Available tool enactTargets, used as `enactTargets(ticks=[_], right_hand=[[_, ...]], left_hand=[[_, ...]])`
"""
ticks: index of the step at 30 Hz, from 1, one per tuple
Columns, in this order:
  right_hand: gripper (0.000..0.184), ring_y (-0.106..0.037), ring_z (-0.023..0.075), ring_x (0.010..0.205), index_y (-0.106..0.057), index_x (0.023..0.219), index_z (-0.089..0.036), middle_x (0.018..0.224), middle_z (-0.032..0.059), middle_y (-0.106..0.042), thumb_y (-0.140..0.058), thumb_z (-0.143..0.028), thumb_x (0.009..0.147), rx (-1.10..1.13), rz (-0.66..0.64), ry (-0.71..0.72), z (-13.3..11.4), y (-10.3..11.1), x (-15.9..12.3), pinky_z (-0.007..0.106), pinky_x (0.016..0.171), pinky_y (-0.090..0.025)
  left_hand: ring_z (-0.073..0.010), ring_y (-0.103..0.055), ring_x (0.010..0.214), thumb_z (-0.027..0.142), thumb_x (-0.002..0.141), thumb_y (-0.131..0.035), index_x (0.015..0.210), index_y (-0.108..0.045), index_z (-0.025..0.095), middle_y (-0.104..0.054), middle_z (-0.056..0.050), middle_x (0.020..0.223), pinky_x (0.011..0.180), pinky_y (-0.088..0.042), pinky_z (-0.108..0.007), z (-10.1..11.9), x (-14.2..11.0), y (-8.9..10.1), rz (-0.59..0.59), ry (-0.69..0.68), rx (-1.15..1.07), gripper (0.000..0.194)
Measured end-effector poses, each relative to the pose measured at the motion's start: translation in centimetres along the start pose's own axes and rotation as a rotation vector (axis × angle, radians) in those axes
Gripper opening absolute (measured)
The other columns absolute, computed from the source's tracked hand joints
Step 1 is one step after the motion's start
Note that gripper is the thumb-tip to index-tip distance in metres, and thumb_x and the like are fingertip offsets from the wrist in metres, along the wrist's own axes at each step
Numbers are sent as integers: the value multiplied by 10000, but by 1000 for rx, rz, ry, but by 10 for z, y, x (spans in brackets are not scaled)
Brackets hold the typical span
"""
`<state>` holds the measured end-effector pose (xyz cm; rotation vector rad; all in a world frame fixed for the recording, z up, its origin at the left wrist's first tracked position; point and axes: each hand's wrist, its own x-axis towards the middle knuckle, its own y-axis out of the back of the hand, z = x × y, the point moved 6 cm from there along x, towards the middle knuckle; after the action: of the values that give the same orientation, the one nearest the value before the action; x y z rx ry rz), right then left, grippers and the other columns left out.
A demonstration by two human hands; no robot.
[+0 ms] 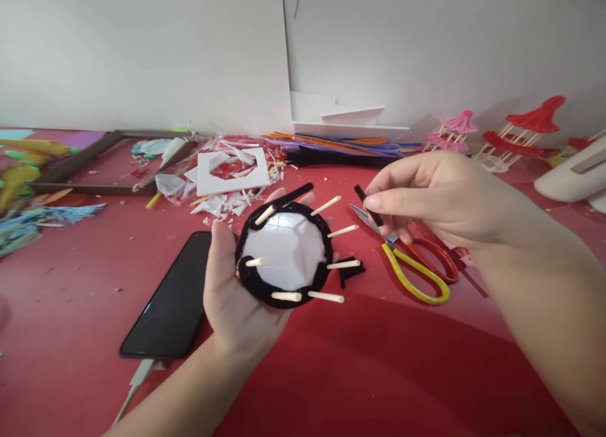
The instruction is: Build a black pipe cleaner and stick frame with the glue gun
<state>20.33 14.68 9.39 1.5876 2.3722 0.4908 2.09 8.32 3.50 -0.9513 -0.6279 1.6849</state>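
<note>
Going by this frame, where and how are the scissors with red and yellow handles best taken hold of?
Probably by the yellow loop and red loop, coming from the near right side. The scissors lie with both loops toward that side, while the blades point away to the left, partly hidden by the right hand.

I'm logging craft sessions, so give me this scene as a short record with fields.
Left hand: cupped under a white disc with a black fuzzy rim
On rim: seven pale sticks visible
Right hand: pinching a short black strip, apart from the disc
By right hand: scissors, one handle yellow, one red
Left side: black phone, white cable at its near end
Back right: pink model, red model
Surface: red tabletop
</note>
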Motion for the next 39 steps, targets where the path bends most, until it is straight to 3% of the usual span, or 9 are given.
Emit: enactTargets(ticks=[5, 11, 17, 24, 32, 39], right_hand=[[161, -470, 89, 434, -713, 730, -222, 500, -32, -552, -726, -358, 814, -95, 39, -50, 0, -1, -2, 231, 390, -347], [209, -603, 127, 606, -734, 738, -243, 681, -7, -689, -737, -443, 797, -199, 31, 24, -4, -5, -2, 247, 528, -468], [208, -568, 115, 560, -736, 730, -249, 625, -23, -655, -732, -444, 802, -222, 33, 26, -3, -6, -1, 248, 502, -429], [215, -590, 122, 581, -733, 745, -250, 655, -17, -672, -743, -456, 802, -212, 26, 39, -2, -7, -1, 253, 527, -455], [217, -620, 129, 605, -748, 775, -247, 704, -2, -715, -740, -461, 808, -218, 22, 53, -3, -6, -1, 253, 530, -473], [201, -624, 131, 601, -740, 750, -251, 693, -3, -713, -748, -445, 800, -224, 23, 31, -2, -6, 0, 257, 535, -485]], left_hand=[[-306, -739, 1016, 546, 1015, -264, 1353, -598, 216, -780, -112, 1064, 943, -582, -513, 1, -1, -1, 28, 6, 32, 579], [-278, -762, 896, 536, 1017, -255, 1336, -614, 214, -788, -102, 1020, 895, -610, -476, 2, 0, -2, 1, 2, 34, 578], [-293, -756, 955, 556, 1010, -266, 1345, -605, 217, -783, -109, 1043, 927, -591, -494, 0, 0, 1, 0, 37, 23, 585], [-349, -663, 1196, 575, 999, -273, 1350, -600, 207, -746, -144, 1169, 971, -564, -539, -1, -1, 1, 2, 57, 35, 605], [-341, -700, 1130, 573, 1000, -258, 1315, -624, 176, -746, -153, 1166, 927, -594, -508, 0, -1, 0, -11, 37, 75, 624], [-329, -706, 1124, 563, 1010, -225, 1367, -576, 166, -748, -159, 1153, 999, -550, -510, -3, -1, -1, -37, 57, 50, 638]])
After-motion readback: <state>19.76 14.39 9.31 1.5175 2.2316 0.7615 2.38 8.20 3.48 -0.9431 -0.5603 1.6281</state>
